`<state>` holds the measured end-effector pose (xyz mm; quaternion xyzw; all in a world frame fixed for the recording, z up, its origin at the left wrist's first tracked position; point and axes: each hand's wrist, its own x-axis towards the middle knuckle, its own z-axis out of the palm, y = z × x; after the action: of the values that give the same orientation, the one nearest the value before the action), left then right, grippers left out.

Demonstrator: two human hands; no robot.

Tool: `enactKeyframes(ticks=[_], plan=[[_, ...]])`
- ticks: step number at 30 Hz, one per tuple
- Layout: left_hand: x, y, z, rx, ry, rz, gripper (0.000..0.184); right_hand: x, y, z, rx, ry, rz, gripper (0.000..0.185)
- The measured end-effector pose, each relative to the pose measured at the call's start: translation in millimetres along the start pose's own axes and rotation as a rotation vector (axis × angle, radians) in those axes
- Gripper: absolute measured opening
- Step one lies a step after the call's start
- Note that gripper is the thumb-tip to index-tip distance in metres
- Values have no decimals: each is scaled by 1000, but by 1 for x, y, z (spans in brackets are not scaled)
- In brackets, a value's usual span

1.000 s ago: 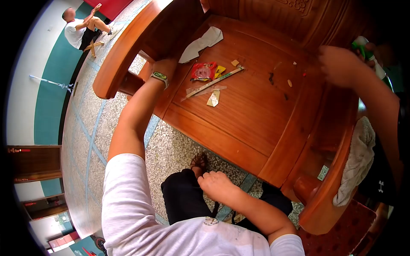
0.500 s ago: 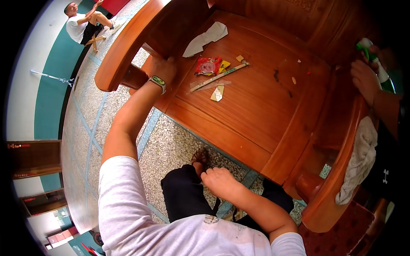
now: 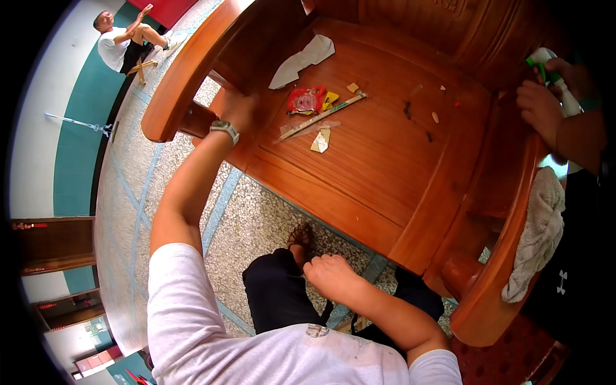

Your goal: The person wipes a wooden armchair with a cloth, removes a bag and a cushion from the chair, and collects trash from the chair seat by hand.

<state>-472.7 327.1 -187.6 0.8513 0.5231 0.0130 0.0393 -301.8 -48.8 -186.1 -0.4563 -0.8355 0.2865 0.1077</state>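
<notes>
My left hand, with a watch on its wrist, is smeared by motion near the left front corner of the wooden chair seat; its fingers are unclear. My right hand rests on my thigh by the knee, fingers curled, and nothing shows in it. On the seat lie a white paper piece, a red wrapper, a yellow packet, a thin stick on clear plastic, a folded foil scrap and several dark bits.
Another person's hands hold a green and white spray bottle at the right. A grey towel hangs over the right armrest. A seated person is at the upper left, and a mop leans nearby.
My left hand has shifted slightly at the seat's left side. The other person's hand has moved from above the seat's right side to the spray bottle. My right hand stays on my thigh.
</notes>
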Motion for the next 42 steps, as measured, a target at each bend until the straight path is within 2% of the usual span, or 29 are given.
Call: enactKeyframes(ticks=[2, 4, 5, 6, 7, 8, 9, 12, 14, 15, 20, 22, 24, 25, 27, 30, 31, 33, 35, 37, 38, 39, 41, 42], plan=[[-6, -2, 10, -245, 72, -84, 25, 0, -1, 0, -8, -6, -1, 4], [-14, 17, 26, -564, 141, 46, 19, 0, -3, 0, 40, -79, -16, 6], [-26, 57, -1, -653, 52, -114, 19, 1, -4, 2, 35, -78, -22, 6], [-20, 65, 12, -567, 115, -29, 21, 1, -4, 4, 45, -64, -22, 6], [-21, 87, 8, -726, 45, -112, 20, 2, -3, 5, 53, -50, -20, 6], [-13, 93, 25, -574, 114, -18, 20, 3, -1, 5, 45, -51, -23, 6], [-12, 108, 26, -672, 101, -16, 21, 3, 1, 4, 34, -57, -20, 7], [-6, 140, 22, -688, 94, 42, 19, 2, 5, 4, -14, -32, -15, 6], [5, 144, 14, -434, 258, 192, 15, 3, 4, 3, -41, 1, -14, 5], [19, 136, 17, -416, 418, 230, 15, 3, 2, 2, -39, 8, -22, 6], [77, 89, 29, -221, 654, 25, 39, 4, -2, 6, -16, 16, -22, 7], [91, 76, 43, -166, 695, -15, 41, 5, -2, 2, 29, -127, -11, 10], [96, 66, 52, -175, 393, 43, 38, 5, -1, 4, 8, -80, -1, 9], [96, 67, 55, -176, 393, 44, 38, 5, -2, 5, -8, -35, 0, 9], [91, 73, 59, -199, 486, 41, 26, 5, -1, 5, -15, -43, 6, 9], [77, 83, 57, -316, 423, 98, 23, 5, -2, 3, -13, -61, 2, 10], [71, 85, 54, -314, 425, 97, 23, 5, -2, 3, -8, -74, -3, 10], [62, 90, 49, -245, 579, 150, 25, 3, -4, 2, -11, -78, -7, 10], [61, 84, 42, -203, 550, 94, 31, 1, -5, 2, -12, -82, -4, 10], [73, 69, 52, -135, 489, 30, 36, -1, -5, 2, -8, -95, 8, 9], [75, 62, 48, -167, 353, 65, 39, -2, -4, 3, -10, -99, 9, 9], [78, 59, 50, -168, 355, 61, 39, -2, -4, 5, -14, -95, 7, 9], [90, 53, 48, 81, 111, 31, 37, 0, -3, 5, -22, -85, 0, 9], [88, 54, 43, 85, 116, 31, 37, 1, -3, 5, 3, -102, 3, 9]])
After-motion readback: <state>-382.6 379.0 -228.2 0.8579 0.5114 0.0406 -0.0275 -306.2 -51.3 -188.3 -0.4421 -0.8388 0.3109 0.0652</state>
